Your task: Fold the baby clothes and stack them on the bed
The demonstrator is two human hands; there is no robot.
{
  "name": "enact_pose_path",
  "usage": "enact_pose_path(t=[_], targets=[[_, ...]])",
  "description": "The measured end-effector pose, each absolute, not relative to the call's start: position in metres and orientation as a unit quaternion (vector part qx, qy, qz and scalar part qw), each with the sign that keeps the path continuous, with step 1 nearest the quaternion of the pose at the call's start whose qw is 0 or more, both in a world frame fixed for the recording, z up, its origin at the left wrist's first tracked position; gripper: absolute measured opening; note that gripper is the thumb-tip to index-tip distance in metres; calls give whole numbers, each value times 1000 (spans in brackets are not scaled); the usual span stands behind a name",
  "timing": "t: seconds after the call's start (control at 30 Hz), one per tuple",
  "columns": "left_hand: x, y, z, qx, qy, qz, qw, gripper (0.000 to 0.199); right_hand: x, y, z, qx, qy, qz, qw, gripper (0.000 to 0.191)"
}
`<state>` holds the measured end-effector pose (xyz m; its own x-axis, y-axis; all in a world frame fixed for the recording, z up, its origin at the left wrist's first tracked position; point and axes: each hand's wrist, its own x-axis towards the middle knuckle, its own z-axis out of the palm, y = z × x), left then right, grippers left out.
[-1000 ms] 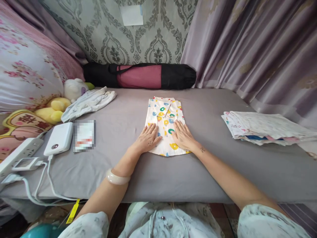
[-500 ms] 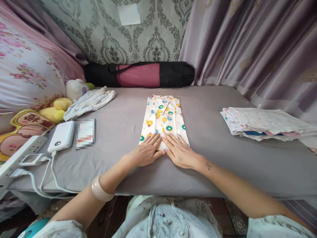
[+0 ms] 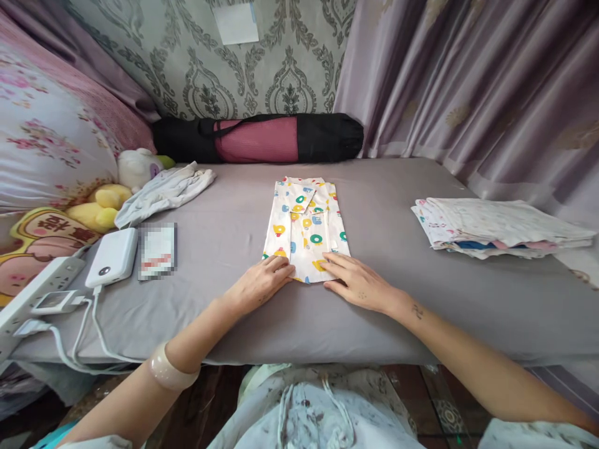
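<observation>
Dark floor point(image 3: 449, 415) shows below the near edge of the grey bed point(image 3: 327, 330). The left hand point(image 3: 264, 282), fingers together, pinching or not I cannot tell, and the right hand point(image 3: 359, 280), fingers spread, touch the near corners of a folded shirt point(image 3: 306, 234) mid-bed. Farther back, a long bag point(image 3: 256, 140) lies before patterned wallpaper point(image 3: 206, 87) and purple curtains point(image 3: 449, 81).

The garment point(image 3: 309, 231) lies on the sheet point(image 3: 388, 218), its near end between the left hand point(image 3: 264, 282) and the right hand point(image 3: 358, 282). Well beyond them lies the bag point(image 3: 257, 140); rightward, the cloth stack point(image 3: 496, 224); leftward, the power bank point(image 3: 112, 254).
</observation>
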<state>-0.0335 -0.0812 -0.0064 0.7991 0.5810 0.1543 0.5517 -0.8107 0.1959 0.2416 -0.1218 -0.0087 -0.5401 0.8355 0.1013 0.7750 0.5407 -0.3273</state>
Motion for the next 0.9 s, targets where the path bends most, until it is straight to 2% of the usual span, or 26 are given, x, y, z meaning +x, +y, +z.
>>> enact_pose_path(t=[0.13, 0.23, 0.47, 0.73, 0.9], targets=[[-41, -80, -5, 958, 265, 81, 75, 30, 258, -121, -9, -458, -872, 113, 130, 43], [-47, -78, 1, 960, 256, 65, 90, 40, 267, -122, -6, -441, -880, 116, 130, 43], [-70, -64, 2, 948, 295, 76, 88, 56, 289, -118, -3, -474, -864, 136, 100, 59], [-78, -40, -15, 926, 310, 131, 172, 42, 287, -104, -13, -490, -849, 120, 157, 48], [-76, -28, -19, 905, 326, 175, 208, 34, 287, -93, -16, -487, -841, 135, 194, 34]])
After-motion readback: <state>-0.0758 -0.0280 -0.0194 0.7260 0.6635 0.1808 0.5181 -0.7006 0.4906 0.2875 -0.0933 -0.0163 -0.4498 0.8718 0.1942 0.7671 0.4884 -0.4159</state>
